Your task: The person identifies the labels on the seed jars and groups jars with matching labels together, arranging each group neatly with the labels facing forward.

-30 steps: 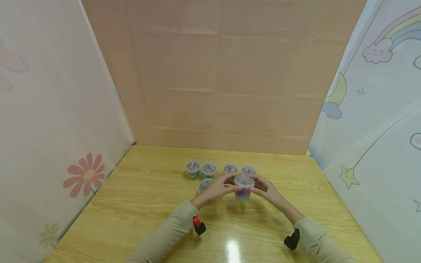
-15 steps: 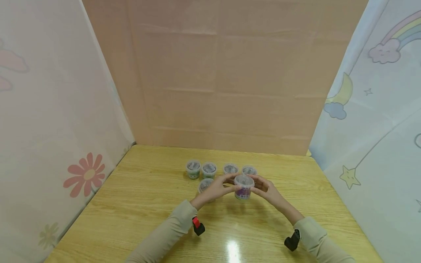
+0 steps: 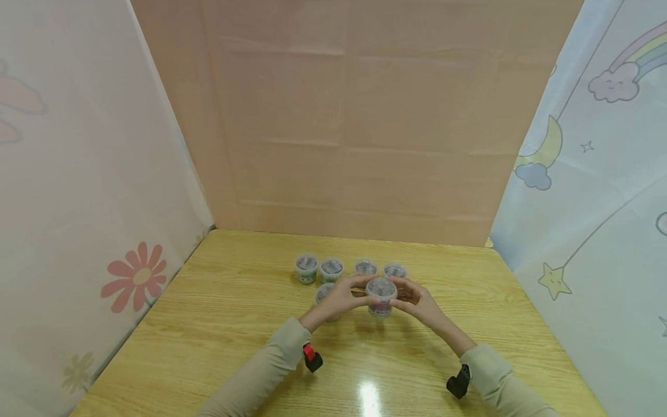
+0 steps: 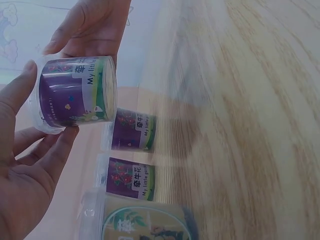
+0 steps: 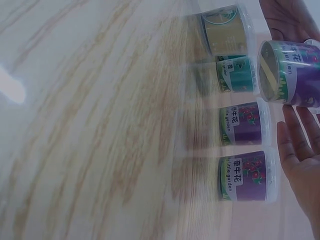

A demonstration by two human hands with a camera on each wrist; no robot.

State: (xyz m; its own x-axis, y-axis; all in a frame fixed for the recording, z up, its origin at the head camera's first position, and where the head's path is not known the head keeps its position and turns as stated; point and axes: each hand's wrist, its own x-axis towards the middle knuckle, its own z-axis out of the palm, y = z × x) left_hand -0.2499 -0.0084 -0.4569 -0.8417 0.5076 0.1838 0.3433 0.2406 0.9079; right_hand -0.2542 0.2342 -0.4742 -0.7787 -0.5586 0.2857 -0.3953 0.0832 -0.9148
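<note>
Between both hands a clear lidded plastic cup (image 3: 381, 296) with a purple "My little garden" label is held up off the table. The left hand (image 3: 340, 298) pinches its left side, thumb in front. On the cup's right side, the right hand (image 3: 423, 306) grips it near the rim. The left wrist view shows the purple cup (image 4: 77, 92) lifted above the wood surface. Two more purple-labelled cups (image 5: 244, 123) (image 5: 247, 176) stand behind it. Near the left hand stands a cup with a tan label (image 5: 227, 31), partly hidden by that hand in the head view.
Two green-labelled cups (image 3: 306, 269) (image 3: 331, 270) stand at the back left of the group on the wooden table (image 3: 250, 301). An upright tan panel (image 3: 339, 145) closes the back. Patterned white sheets hang at the left (image 3: 78, 191) and right (image 3: 615, 231).
Both hands have shifted slightly left with the held purple cup. The other cups stay where they were.
</note>
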